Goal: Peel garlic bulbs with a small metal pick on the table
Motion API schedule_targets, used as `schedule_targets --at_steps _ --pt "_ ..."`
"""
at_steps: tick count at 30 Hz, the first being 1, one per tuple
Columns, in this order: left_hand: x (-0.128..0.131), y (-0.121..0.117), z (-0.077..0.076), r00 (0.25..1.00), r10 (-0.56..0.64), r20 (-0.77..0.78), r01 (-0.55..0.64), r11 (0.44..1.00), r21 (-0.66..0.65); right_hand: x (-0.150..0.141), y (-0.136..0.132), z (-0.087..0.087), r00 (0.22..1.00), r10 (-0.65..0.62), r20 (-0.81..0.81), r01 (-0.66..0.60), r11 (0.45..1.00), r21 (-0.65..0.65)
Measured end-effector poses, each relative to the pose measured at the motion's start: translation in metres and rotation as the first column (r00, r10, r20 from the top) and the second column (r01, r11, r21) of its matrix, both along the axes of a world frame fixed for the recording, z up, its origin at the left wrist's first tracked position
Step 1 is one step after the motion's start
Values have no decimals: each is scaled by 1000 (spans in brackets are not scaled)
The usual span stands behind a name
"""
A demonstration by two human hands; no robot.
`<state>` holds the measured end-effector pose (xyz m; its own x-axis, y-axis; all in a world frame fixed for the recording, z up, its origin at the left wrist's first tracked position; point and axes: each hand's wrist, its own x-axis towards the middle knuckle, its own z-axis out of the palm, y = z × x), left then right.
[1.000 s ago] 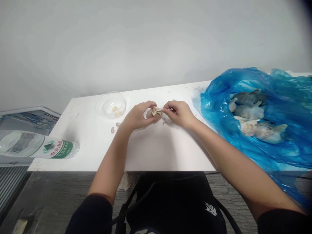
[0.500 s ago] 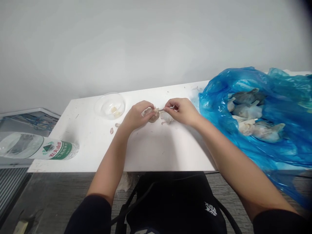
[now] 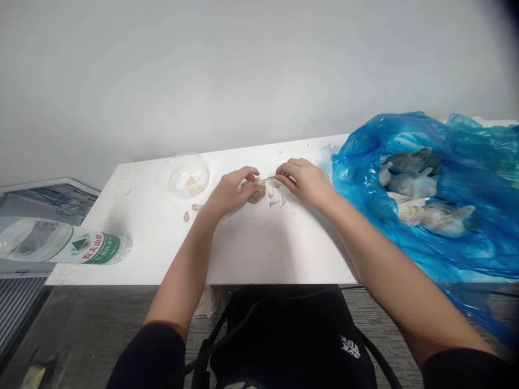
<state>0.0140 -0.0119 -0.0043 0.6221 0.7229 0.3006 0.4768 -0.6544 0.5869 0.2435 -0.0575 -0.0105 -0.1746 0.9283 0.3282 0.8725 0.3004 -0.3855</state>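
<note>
A garlic bulb (image 3: 256, 193) rests on the white table under the fingers of my left hand (image 3: 231, 190), which are curled around its left side. My right hand (image 3: 305, 181) pinches a thin metal tool (image 3: 275, 177); its tip points left, close to the top of the bulb. Whether the tip touches the bulb, I cannot tell. Strips of garlic skin (image 3: 275, 202) lie between and below the hands. Left of my left hand stands a clear bowl (image 3: 162, 178) with a few pale peeled cloves (image 3: 194, 186) in it.
An open blue plastic bag (image 3: 365, 146) with several garlic bulbs (image 3: 413, 183) fills the table's right end. A large water bottle (image 3: 97, 248) is at the front left. Small skin scraps (image 3: 186, 216) dot the table (image 3: 251, 254); a wall (image 3: 243, 75) rises behind.
My right hand has shifted slightly right and up, drawing the tool's tip back from the bulb. My left hand stays around the bulb. More skin strips are visible beneath my right hand.
</note>
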Motion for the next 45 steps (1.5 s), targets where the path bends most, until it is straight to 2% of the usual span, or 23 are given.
schedule_targets --at_steps 6,11,16,28,38,45 --pt "0 0 0 1000 13 -11 -13 1000 7 -3 3 -5 998 37 -53 -39 998 -40" --pt "-1 1 -1 1000 9 -12 -9 1000 20 -8 4 -6 999 42 -15 -42 999 -17" --pt "-1 2 -1 1000 15 -7 -15 1000 4 -13 1 -5 999 19 47 -21 999 47" --pt "1 0 3 998 55 -5 -55 998 -27 -15 0 -8 999 5 46 -16 970 243" --pt "1 0 3 1000 -21 14 20 999 49 -14 -1 -8 1000 -3 4 1 943 333" --pt "-1 6 -3 1000 16 16 -18 991 132 -16 -3 -7 999 10 -50 8 938 348"
